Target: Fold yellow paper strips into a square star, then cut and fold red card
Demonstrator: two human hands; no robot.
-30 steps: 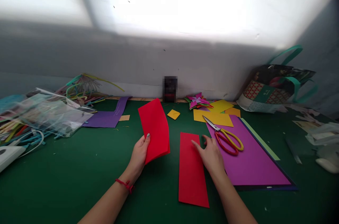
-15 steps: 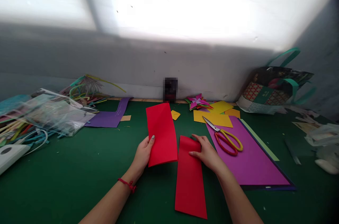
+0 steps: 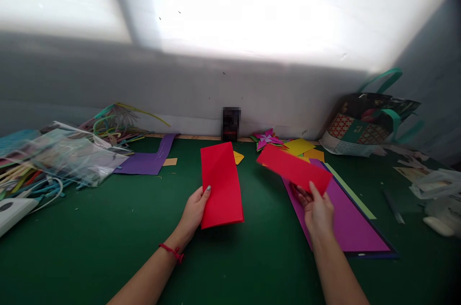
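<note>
My left hand (image 3: 197,206) grips the left edge of a folded red paper (image 3: 220,182), thumb on top, holding it raised over the green table. A second red paper strip (image 3: 293,166) is pinched in my right hand (image 3: 319,204), tilted above the purple sheets on the right. This strip covers most of the scissors; part of their handles shows dimly beneath it. The purple sheet (image 3: 360,233) lies flat under my right wrist on darker sheets. Yellow paper (image 3: 299,146) is partly hidden behind the raised strip.
Folded paper stars (image 3: 267,139) sit at the back by the wall. On the left lie a clear plastic bag (image 3: 97,163), coloured stems and a white device (image 3: 16,211). A patterned bag (image 3: 360,125) stands back right. A purple L-shaped paper (image 3: 144,163) lies back left.
My right hand has lifted the second red strip off the table and carried it right, over the scissors and purple sheet. My left hand and its red paper have hardly moved.
</note>
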